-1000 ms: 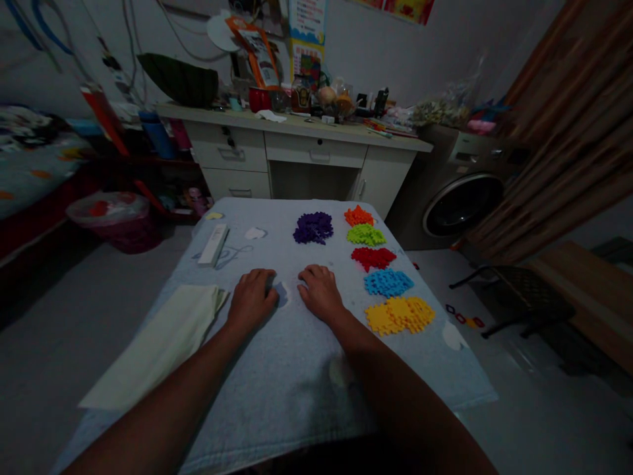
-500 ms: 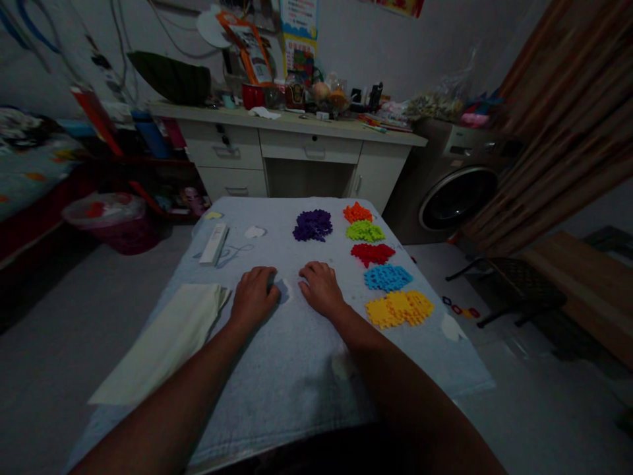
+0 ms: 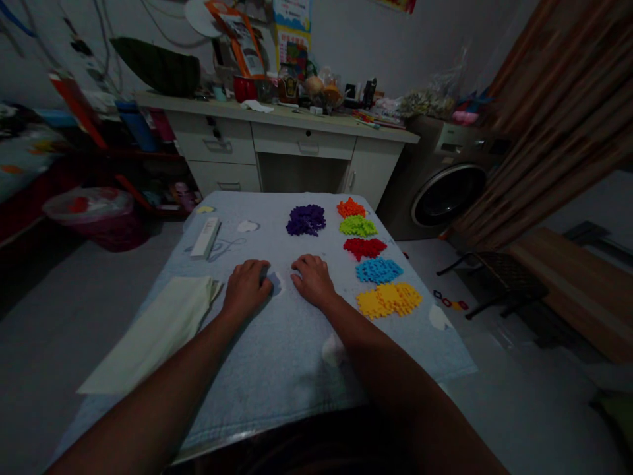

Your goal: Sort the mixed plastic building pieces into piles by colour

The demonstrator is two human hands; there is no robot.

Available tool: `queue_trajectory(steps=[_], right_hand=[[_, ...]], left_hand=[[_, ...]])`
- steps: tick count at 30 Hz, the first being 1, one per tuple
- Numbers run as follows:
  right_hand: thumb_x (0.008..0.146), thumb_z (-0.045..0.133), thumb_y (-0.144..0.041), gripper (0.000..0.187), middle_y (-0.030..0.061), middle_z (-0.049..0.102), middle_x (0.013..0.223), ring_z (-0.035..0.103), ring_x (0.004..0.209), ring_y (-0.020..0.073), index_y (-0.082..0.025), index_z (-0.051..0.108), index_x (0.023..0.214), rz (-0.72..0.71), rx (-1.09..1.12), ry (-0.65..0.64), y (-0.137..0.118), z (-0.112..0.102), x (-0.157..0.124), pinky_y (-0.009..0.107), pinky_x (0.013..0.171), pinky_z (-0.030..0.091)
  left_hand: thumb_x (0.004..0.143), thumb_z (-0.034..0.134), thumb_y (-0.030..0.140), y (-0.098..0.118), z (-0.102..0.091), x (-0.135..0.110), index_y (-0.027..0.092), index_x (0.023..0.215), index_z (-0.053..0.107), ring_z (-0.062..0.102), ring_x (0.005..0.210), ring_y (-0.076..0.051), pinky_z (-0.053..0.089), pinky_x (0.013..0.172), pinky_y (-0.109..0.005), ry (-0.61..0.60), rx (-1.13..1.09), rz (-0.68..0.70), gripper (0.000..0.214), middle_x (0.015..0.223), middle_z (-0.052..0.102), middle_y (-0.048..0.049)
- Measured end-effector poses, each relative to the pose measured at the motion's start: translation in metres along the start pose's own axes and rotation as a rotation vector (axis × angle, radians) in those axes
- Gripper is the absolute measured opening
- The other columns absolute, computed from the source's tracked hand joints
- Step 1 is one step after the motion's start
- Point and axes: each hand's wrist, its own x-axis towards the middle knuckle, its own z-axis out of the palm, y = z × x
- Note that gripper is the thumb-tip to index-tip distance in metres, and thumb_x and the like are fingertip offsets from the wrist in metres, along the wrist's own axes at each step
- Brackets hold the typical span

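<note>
Both hands rest on a light blue cloth [image 3: 277, 369] that covers the table. My left hand [image 3: 247, 287] lies with loosely bent fingers and holds nothing. A short gap away, my right hand [image 3: 313, 280] is also bare, its fingers curved and apart. Beyond it sits a pile of dark purple plastic pieces [image 3: 306, 220]. Along the right side run piles of orange pieces [image 3: 351, 208], lime green pieces [image 3: 358, 226], red pieces [image 3: 364, 248], blue pieces [image 3: 379, 270] and yellow pieces [image 3: 390, 300], toothed at their edges.
Left of my left hand lie a folded cream cloth [image 3: 153, 330] and a long white box [image 3: 206, 239]. Behind the table stands a cluttered white desk [image 3: 301, 148], beside a washing machine [image 3: 445, 185]. A stool [image 3: 494, 280] is at the right, a lined bin [image 3: 96, 218] at the left.
The whole view has shifted slightly, so the table and piles sit a little further left and higher. My hands keep the same pose on the cloth.
</note>
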Motion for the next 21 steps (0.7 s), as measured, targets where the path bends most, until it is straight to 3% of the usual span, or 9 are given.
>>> queue_trajectory(steps=[21], right_hand=[[0.093,0.059,-0.032,0.026,0.0061,0.058,0.124,0.047,0.115,0.0235,-0.024,0.064,0.116,0.013,-0.031,0.004,0.005,-0.002,0.002,0.04,0.1,0.038]], left_hand=[[0.081,0.048,0.028,0.003,0.004,0.011,0.018,0.118,0.061,0.055,0.112,-0.03,0.043,0.098,-0.045,-0.002,0.026,0.036,0.04,0.12,0.062,-0.0126]])
